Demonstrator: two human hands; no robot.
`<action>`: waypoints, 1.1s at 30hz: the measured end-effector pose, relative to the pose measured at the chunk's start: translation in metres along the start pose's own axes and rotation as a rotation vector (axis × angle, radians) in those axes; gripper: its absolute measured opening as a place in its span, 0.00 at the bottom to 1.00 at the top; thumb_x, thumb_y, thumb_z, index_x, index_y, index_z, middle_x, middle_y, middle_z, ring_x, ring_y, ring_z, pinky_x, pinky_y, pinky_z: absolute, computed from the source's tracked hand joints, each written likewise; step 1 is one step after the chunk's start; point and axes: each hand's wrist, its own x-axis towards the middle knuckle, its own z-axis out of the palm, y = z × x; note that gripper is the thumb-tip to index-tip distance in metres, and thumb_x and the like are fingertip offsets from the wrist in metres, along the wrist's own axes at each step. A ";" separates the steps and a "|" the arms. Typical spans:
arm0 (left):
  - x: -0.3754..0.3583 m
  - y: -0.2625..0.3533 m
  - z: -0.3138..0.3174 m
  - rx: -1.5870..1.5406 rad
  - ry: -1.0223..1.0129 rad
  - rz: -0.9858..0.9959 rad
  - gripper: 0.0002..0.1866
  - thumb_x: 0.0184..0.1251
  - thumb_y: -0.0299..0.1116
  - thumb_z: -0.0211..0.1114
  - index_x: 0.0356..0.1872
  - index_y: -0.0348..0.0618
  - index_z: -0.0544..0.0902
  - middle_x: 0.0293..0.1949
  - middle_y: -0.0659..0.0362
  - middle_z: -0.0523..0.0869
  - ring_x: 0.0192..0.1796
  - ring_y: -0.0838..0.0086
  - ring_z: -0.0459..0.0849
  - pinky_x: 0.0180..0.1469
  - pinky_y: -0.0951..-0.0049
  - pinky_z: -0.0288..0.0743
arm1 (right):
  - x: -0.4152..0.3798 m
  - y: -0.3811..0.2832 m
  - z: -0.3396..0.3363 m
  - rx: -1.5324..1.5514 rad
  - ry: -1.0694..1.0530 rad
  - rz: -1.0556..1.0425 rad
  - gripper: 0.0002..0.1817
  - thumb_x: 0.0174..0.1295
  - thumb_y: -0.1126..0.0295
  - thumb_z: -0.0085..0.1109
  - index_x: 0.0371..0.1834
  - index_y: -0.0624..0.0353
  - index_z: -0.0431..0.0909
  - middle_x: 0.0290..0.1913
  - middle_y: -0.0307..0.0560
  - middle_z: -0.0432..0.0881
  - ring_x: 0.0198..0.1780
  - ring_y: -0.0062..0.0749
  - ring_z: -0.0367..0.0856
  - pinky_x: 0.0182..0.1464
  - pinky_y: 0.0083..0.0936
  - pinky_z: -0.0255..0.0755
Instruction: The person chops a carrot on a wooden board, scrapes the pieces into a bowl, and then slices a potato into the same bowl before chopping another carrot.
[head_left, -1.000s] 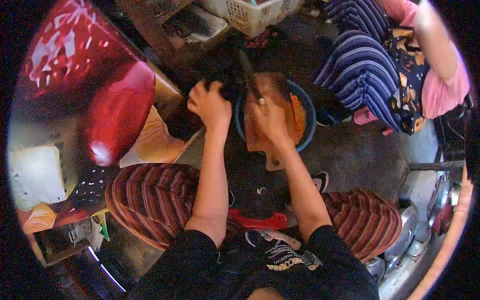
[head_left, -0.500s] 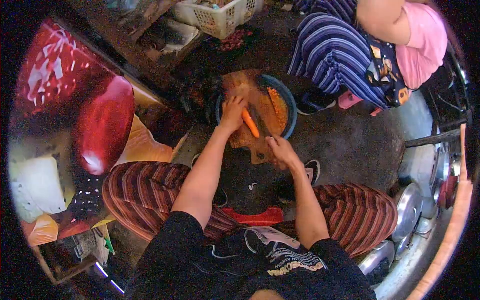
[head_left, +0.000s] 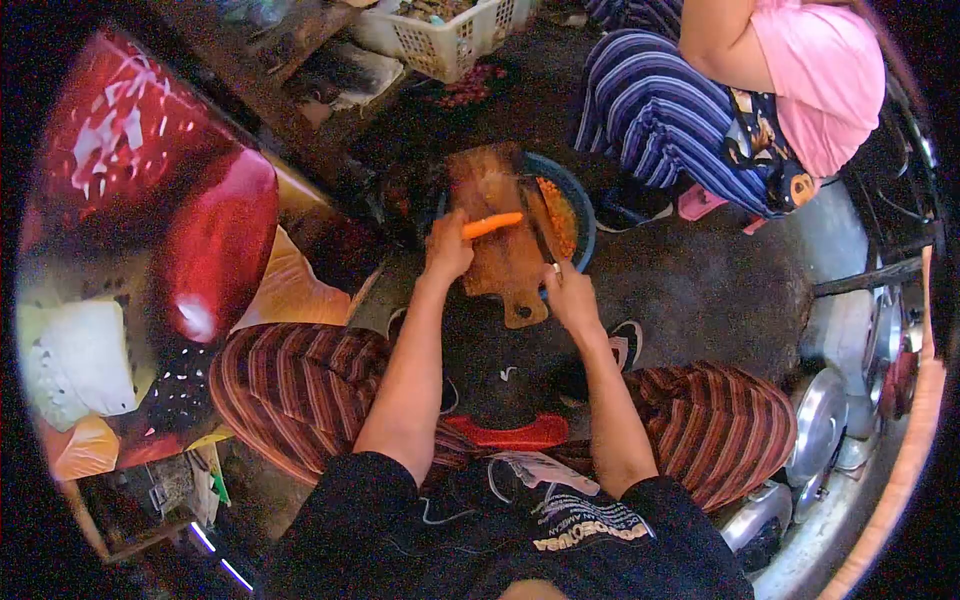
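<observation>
My left hand [head_left: 450, 246] is closed around one end of an orange carrot [head_left: 495, 224], which points to the right above a wooden cutting board [head_left: 490, 268]. In my right hand [head_left: 570, 296] is the handle of a knife [head_left: 543, 222]; its dark blade points away from me along the board's right side. The board rests across a blue basin [head_left: 583, 215], its handle end towards me. Chopped orange pieces [head_left: 560, 210] lie in the basin, right of the blade. The board hides the rest of the basin.
Beyond the basin stands a white plastic basket [head_left: 440, 45], with small reddish things [head_left: 472, 85] on the floor below it. A person in striped trousers [head_left: 660, 110] sits at the upper right. Metal pots [head_left: 818, 425] line the right side; a red object [head_left: 510, 432] lies between my legs.
The carrot has swung from lying lengthwise on the board to pointing right, held by its end. My left hand has drawn back slightly towards me. The knife now shows more clearly.
</observation>
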 end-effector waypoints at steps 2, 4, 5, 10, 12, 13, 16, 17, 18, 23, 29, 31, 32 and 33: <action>-0.012 -0.001 0.003 0.021 0.028 -0.039 0.22 0.50 0.24 0.59 0.51 0.45 0.72 0.43 0.47 0.73 0.48 0.51 0.71 0.46 0.54 0.69 | -0.001 -0.002 0.004 -0.078 0.019 0.036 0.19 0.61 0.57 0.48 0.37 0.66 0.73 0.27 0.64 0.79 0.31 0.59 0.79 0.34 0.49 0.73; -0.019 -0.004 0.006 0.006 0.038 -0.050 0.23 0.50 0.24 0.58 0.52 0.48 0.72 0.43 0.47 0.72 0.48 0.50 0.70 0.46 0.53 0.68 | -0.003 -0.002 0.006 -0.157 0.045 0.077 0.19 0.61 0.56 0.48 0.38 0.65 0.73 0.26 0.64 0.79 0.30 0.58 0.79 0.33 0.49 0.73; -0.019 -0.004 0.009 -0.010 0.047 -0.053 0.24 0.51 0.24 0.58 0.53 0.52 0.73 0.43 0.47 0.72 0.48 0.50 0.70 0.46 0.53 0.68 | -0.004 0.000 0.008 -0.153 -0.022 0.080 0.18 0.61 0.57 0.48 0.39 0.64 0.72 0.27 0.65 0.78 0.31 0.61 0.78 0.34 0.50 0.73; -0.028 0.010 -0.001 0.103 0.008 -0.039 0.28 0.52 0.22 0.56 0.55 0.65 0.73 0.46 0.47 0.69 0.50 0.50 0.68 0.49 0.51 0.66 | -0.001 0.001 0.021 -0.147 -0.054 0.051 0.19 0.59 0.56 0.50 0.40 0.64 0.71 0.27 0.68 0.78 0.32 0.63 0.77 0.36 0.50 0.73; -0.029 0.015 0.000 0.131 -0.022 -0.066 0.30 0.53 0.21 0.55 0.56 0.70 0.73 0.48 0.48 0.68 0.50 0.50 0.67 0.50 0.49 0.65 | 0.002 0.001 0.021 -0.199 -0.096 0.031 0.19 0.59 0.56 0.50 0.39 0.64 0.72 0.27 0.67 0.78 0.32 0.63 0.78 0.36 0.49 0.73; -0.028 0.018 -0.001 0.198 -0.052 -0.069 0.32 0.53 0.21 0.55 0.57 0.74 0.71 0.49 0.49 0.67 0.51 0.52 0.67 0.52 0.47 0.62 | 0.003 0.000 0.019 -0.201 -0.095 0.031 0.19 0.59 0.56 0.50 0.39 0.64 0.72 0.27 0.67 0.78 0.32 0.63 0.78 0.36 0.49 0.73; -0.031 0.016 0.007 0.286 -0.052 -0.048 0.34 0.53 0.21 0.55 0.58 0.79 0.70 0.51 0.50 0.66 0.53 0.54 0.65 0.55 0.44 0.57 | 0.004 -0.002 0.016 -0.207 -0.122 0.046 0.17 0.59 0.58 0.50 0.36 0.65 0.73 0.27 0.66 0.78 0.33 0.62 0.78 0.36 0.48 0.73; -0.032 0.014 0.011 0.306 -0.021 -0.019 0.35 0.53 0.21 0.56 0.57 0.81 0.70 0.52 0.51 0.66 0.54 0.54 0.65 0.56 0.43 0.55 | 0.005 0.000 0.017 -0.216 -0.095 0.019 0.20 0.61 0.56 0.48 0.32 0.66 0.75 0.26 0.65 0.79 0.32 0.59 0.79 0.36 0.47 0.74; -0.033 0.015 0.011 0.305 -0.022 -0.020 0.35 0.53 0.21 0.56 0.57 0.81 0.70 0.52 0.51 0.66 0.54 0.54 0.65 0.56 0.43 0.55 | 0.005 0.003 0.019 -0.226 -0.068 -0.007 0.23 0.62 0.53 0.46 0.29 0.67 0.78 0.25 0.63 0.79 0.31 0.57 0.80 0.35 0.46 0.74; -0.034 0.019 0.011 0.300 -0.032 -0.004 0.37 0.51 0.20 0.56 0.57 0.83 0.70 0.54 0.52 0.66 0.55 0.55 0.64 0.56 0.46 0.56 | 0.005 0.006 0.023 -0.191 -0.029 -0.024 0.23 0.62 0.55 0.46 0.28 0.66 0.78 0.26 0.63 0.79 0.31 0.57 0.80 0.35 0.46 0.74; -0.035 0.010 0.026 0.329 0.087 0.027 0.36 0.47 0.20 0.58 0.56 0.78 0.72 0.51 0.53 0.67 0.54 0.55 0.64 0.57 0.48 0.53 | 0.009 0.012 0.050 -0.207 -0.043 -0.001 0.19 0.61 0.58 0.48 0.31 0.66 0.76 0.27 0.63 0.79 0.32 0.58 0.79 0.36 0.47 0.73; -0.033 0.009 0.021 0.279 0.033 0.001 0.36 0.47 0.20 0.59 0.57 0.75 0.72 0.49 0.54 0.67 0.54 0.56 0.64 0.56 0.49 0.53 | 0.011 0.004 0.048 -0.173 0.028 0.013 0.17 0.60 0.59 0.49 0.30 0.66 0.76 0.27 0.64 0.79 0.33 0.59 0.78 0.36 0.47 0.73; -0.034 0.009 0.019 0.225 -0.028 -0.035 0.35 0.46 0.20 0.59 0.57 0.73 0.72 0.48 0.54 0.67 0.54 0.57 0.65 0.56 0.50 0.54 | 0.008 0.002 0.045 -0.179 -0.006 0.036 0.17 0.60 0.60 0.49 0.30 0.66 0.76 0.28 0.64 0.79 0.33 0.59 0.78 0.36 0.47 0.73; -0.035 0.011 0.017 0.227 -0.025 -0.032 0.35 0.46 0.20 0.59 0.57 0.73 0.72 0.48 0.54 0.67 0.54 0.57 0.65 0.56 0.50 0.54 | 0.006 -0.001 0.041 -0.184 -0.041 0.060 0.17 0.60 0.60 0.49 0.30 0.66 0.76 0.28 0.64 0.79 0.33 0.59 0.79 0.37 0.48 0.73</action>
